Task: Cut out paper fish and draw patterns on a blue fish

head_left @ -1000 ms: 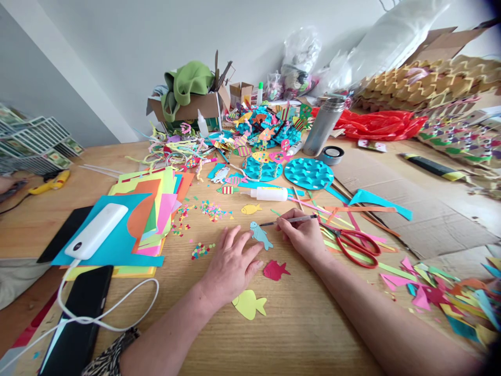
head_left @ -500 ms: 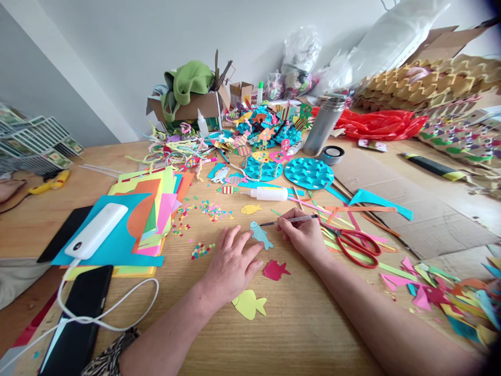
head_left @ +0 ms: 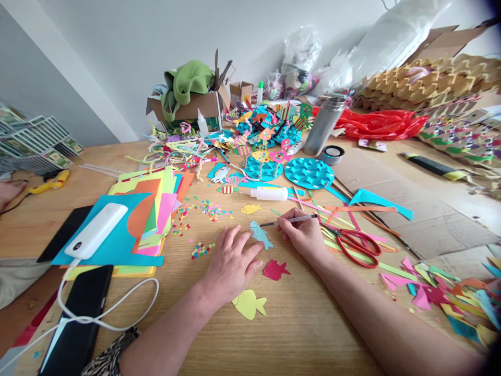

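Note:
My right hand (head_left: 301,232) grips a thin pen (head_left: 299,219), its tip close to the light blue paper fish (head_left: 261,235) that lies flat on the wooden table. Fingers spread, my left hand (head_left: 233,261) lies flat beside that fish, its fingertips at or near the fish's left edge. A yellow paper fish (head_left: 251,209) is just beyond the blue one. Nearer to me are a red paper fish (head_left: 276,270) and a lime-green paper fish (head_left: 249,304), the latter partly beneath my left wrist.
Red-handled scissors (head_left: 354,244) lie right of my right hand, among paper strips. A glue bottle (head_left: 270,194), confetti (head_left: 201,250) and blue discs (head_left: 308,173) lie around. Coloured sheets (head_left: 156,209) carry a white power bank (head_left: 96,230). A steel flask (head_left: 324,125) stands behind. Another person's hand (head_left: 11,194) shows far left.
My hands, the pen and the blue fish look almost unmoved. At the far left, the other person's hand and arm have shifted slightly.

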Demonstrator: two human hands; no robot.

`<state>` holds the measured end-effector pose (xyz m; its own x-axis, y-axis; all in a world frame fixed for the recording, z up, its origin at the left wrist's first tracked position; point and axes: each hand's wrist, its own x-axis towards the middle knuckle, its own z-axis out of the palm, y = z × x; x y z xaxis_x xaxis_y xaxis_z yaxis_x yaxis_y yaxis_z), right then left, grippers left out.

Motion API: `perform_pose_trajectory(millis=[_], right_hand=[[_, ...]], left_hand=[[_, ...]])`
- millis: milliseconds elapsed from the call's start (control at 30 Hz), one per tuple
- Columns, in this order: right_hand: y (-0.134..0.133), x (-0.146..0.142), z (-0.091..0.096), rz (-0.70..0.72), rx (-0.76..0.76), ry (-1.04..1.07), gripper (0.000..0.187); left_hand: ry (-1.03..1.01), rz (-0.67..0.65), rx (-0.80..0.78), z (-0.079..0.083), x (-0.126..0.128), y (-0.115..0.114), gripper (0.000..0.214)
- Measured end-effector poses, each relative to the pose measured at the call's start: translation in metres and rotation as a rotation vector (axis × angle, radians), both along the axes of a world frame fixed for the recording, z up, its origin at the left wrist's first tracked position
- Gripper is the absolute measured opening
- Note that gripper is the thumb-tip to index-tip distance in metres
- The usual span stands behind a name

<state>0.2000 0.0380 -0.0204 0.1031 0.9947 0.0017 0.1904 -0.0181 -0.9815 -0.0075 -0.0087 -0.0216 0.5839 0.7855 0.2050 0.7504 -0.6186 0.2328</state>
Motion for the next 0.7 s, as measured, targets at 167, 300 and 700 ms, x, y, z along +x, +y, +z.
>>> perform_pose_trajectory(millis=[167,300,700], right_hand=[[0.0006,-0.0005,0.0006,0.001,0.007,0.001,0.020],[0.0004,-0.0004,0.0008,-0.001,0.006,0.007,0.019],[0.0001,-0.0008,0.0012,-0.007,0.009,0.019,0.017]], left_hand=[[-0.008,-0.001,0.013,-0.0001,-0.0001,0.0002,0.034],[-0.008,-0.005,0.015,-0.0005,0.0000,0.0004,0.034],[0.003,-0.001,0.002,-0.0001,0.0000,0.0000,0.035]])
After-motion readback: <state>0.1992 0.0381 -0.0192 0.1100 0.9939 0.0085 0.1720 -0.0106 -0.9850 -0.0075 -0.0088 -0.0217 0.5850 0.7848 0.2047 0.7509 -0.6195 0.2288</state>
